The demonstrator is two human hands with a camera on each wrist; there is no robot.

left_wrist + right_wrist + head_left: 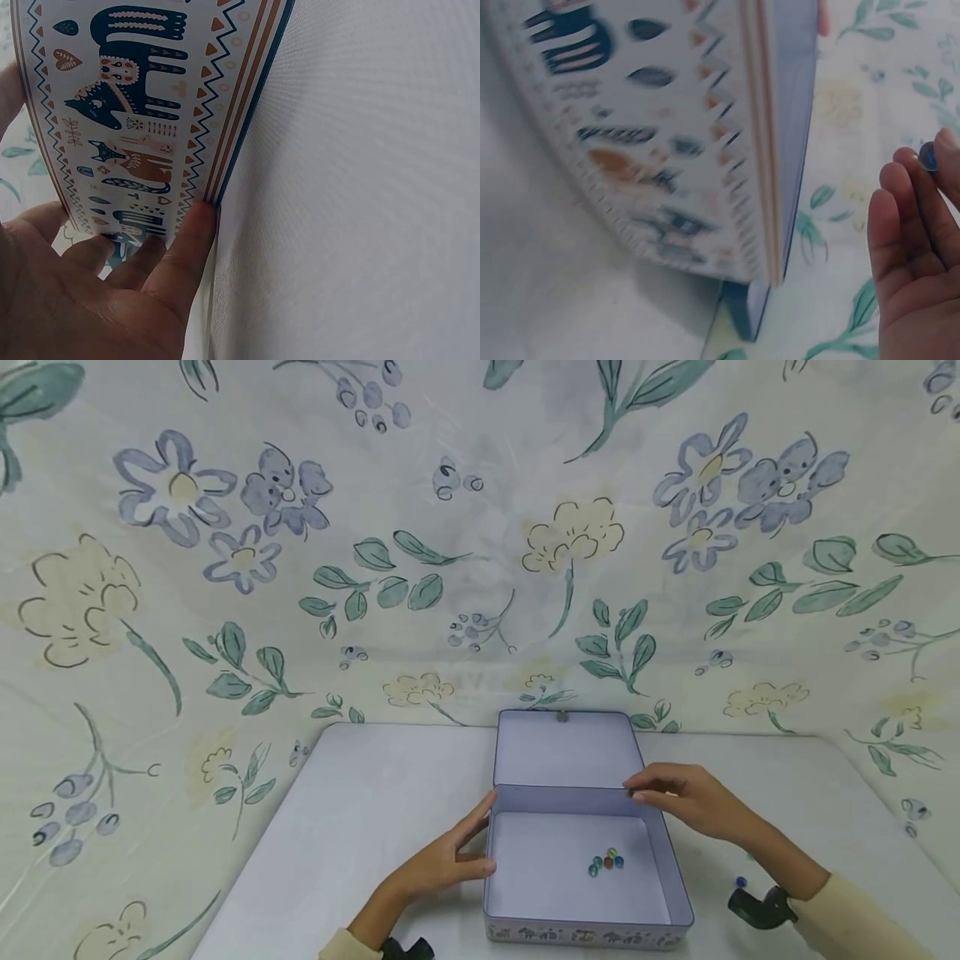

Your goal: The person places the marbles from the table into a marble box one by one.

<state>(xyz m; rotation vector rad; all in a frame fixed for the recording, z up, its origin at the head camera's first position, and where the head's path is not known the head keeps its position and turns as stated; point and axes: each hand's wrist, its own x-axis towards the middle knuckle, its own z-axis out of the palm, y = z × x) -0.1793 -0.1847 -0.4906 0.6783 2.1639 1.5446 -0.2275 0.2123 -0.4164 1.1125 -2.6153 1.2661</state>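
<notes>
An open tin box (pixel 588 937) with animal patterns on its outer walls and a plain lilac inside stands in the head view. Its hinged lid (pixel 567 750) leans back behind it. Several glass marbles (pixel 608 862), green, blue, yellow and reddish brown, lie together on its floor. My left hand (pixel 444 863) rests its fingertips on the box's left outer wall, fingers extended. Over the box's back right corner, my right hand (pixel 697 797) pinches a dark blue marble (pixel 928 157) between thumb and fingertips, clearest in the right wrist view.
Another blue marble (pixel 741 882) lies on the white table (pixel 375 793) to the right of the box, near the right forearm. A floral cloth (pixel 465 527) hangs behind the table. Dark straps sit on both wrists.
</notes>
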